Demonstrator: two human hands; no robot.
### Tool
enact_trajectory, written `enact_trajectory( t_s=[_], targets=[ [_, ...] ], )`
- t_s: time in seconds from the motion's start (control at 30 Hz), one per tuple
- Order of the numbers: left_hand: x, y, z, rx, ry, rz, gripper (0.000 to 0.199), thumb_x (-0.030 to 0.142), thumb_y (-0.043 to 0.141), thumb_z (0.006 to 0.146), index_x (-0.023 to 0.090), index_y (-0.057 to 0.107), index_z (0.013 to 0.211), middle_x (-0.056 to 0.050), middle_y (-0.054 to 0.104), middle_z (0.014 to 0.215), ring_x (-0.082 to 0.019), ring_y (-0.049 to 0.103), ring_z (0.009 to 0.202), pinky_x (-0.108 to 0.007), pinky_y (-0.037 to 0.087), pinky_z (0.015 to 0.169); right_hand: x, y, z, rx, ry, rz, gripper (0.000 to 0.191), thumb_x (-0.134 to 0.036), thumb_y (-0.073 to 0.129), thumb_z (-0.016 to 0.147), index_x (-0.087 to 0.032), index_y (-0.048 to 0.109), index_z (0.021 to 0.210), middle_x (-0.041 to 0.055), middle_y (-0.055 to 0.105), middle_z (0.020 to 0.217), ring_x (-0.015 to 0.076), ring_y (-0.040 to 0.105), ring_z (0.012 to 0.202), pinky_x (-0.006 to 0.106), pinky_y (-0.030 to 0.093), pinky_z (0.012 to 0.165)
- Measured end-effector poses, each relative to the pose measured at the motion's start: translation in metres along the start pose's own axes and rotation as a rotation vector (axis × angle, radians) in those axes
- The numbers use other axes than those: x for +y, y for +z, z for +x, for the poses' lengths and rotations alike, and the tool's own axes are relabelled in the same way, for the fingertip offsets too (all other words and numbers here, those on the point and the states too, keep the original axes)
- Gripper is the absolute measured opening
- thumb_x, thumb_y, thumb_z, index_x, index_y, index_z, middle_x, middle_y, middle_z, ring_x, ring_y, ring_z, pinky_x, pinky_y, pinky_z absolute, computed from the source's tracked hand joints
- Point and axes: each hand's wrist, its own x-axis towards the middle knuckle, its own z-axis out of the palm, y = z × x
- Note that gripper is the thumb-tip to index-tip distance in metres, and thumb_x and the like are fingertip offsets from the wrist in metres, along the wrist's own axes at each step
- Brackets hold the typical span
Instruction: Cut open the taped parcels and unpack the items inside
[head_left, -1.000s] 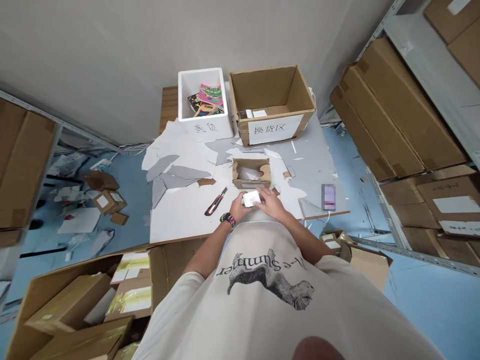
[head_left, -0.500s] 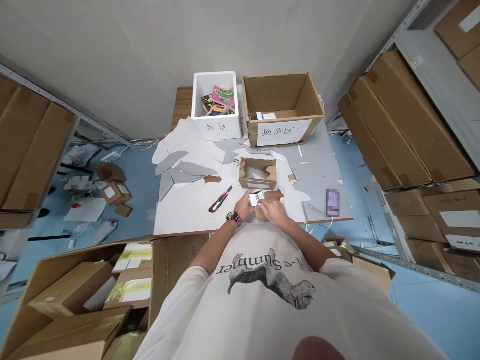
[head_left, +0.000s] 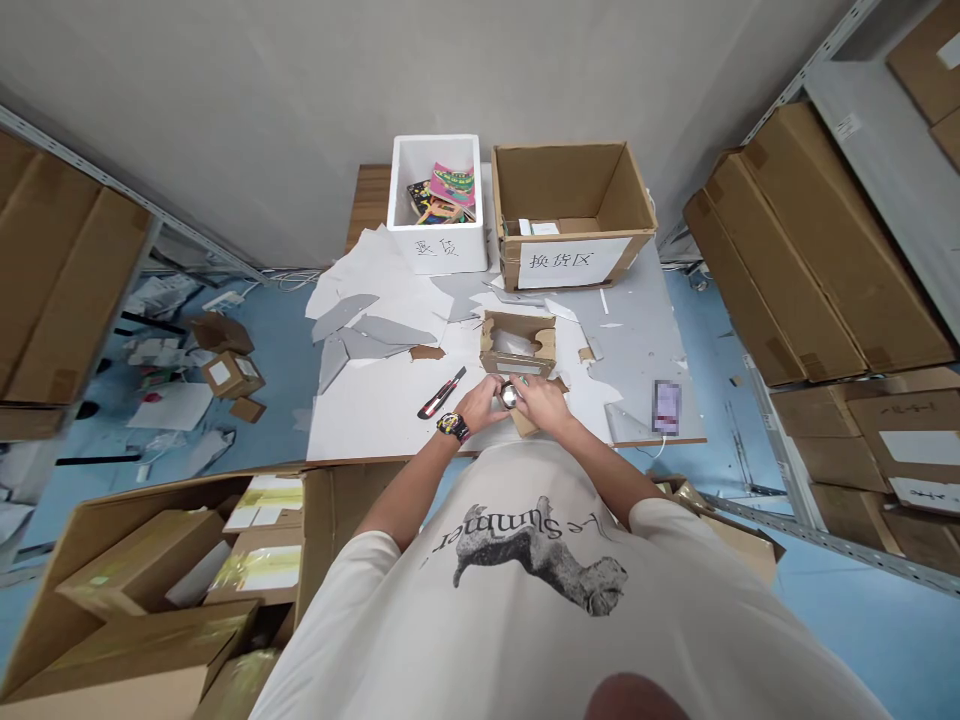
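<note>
A small shiny round metal object (head_left: 510, 396) sits pinched between the closed fingers of the left hand (head_left: 478, 403) and right hand (head_left: 544, 405), forearms angled inward above the white-topped counter (head_left: 360, 430).

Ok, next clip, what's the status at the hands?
Left hand and right hand both on small round silver item. Cardboard piece under right hand. Utility knife beside left hand, apart. Small cardboard box just ahead.

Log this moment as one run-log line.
left hand, right hand | holding: small round silver metal object | nearby: red-and-black utility knife, cut brown cardboard box
</note>
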Motion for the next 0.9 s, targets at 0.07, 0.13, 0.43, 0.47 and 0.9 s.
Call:
enact_trajectory(
  t_s=[0.07, 0.13, 0.43, 0.47, 0.9],
  targets=[
    [0.001, -0.006, -0.005, -0.013, 0.004, -0.020, 0.036, 0.031, 0.081, 0.082, 0.027, 0.056, 0.108, -0.013, 0.069, 0.136, -0.033, 0.069, 0.129, -0.049, 0.058, 0.108, 0.005, 0.001, 0.003, 0.018, 0.027, 0.048, 0.056, -0.019, 0.050, 0.112, -0.025, 0.053, 0.168, 0.0174, 0.073, 0.146, 0.0331, 0.071, 0.123, 0.039, 0.055, 0.100],
    [0.005, -0.009, -0.011, -0.039, 0.023, -0.044, 0.033, 0.024, 0.074, 0.082, 0.026, 0.060, 0.112, -0.014, 0.068, 0.145, -0.035, 0.065, 0.140, -0.052, 0.055, 0.116, 0.009, 0.003, 0.004, 0.056, 0.053, 0.091, 0.053, -0.015, 0.045, 0.112, -0.025, 0.060, 0.161, 0.0148, 0.071, 0.151, 0.0309, 0.072, 0.124, 0.038, 0.056, 0.101],
    [0.028, 0.016, -0.002, 0.150, -0.105, -0.102, 0.026, 0.042, 0.084, 0.091, 0.026, 0.063, 0.092, -0.016, 0.071, 0.148, -0.034, 0.066, 0.145, -0.053, 0.054, 0.121, 0.011, 0.004, -0.002, 0.135, 0.080, 0.199, 0.031, -0.030, 0.061, 0.110, -0.023, 0.077, 0.135, 0.0119, 0.056, 0.172, 0.0343, 0.062, 0.141, 0.049, 0.057, 0.114],
    [0.029, 0.020, -0.002, 0.176, -0.114, -0.117, 0.027, 0.041, 0.084, 0.091, 0.026, 0.061, 0.090, -0.016, 0.073, 0.146, -0.034, 0.066, 0.145, -0.054, 0.054, 0.120, 0.011, 0.004, -0.001, 0.128, 0.082, 0.195, 0.032, -0.031, 0.066, 0.108, -0.023, 0.077, 0.137, 0.0126, 0.055, 0.173, 0.0359, 0.061, 0.143, 0.050, 0.057, 0.114],
    [0.018, 0.056, -0.014, 0.259, -0.272, -0.115, 0.080, 0.038, 0.097, 0.079, 0.023, 0.057, 0.146, -0.018, 0.070, 0.149, -0.038, 0.072, 0.135, -0.053, 0.057, 0.115, 0.004, -0.013, 0.007, -0.019, -0.053, -0.007, 0.049, -0.021, 0.073, 0.103, -0.024, 0.072, 0.152, 0.0151, 0.060, 0.167, 0.0391, 0.056, 0.140, 0.050, 0.060, 0.107]
  ],
)
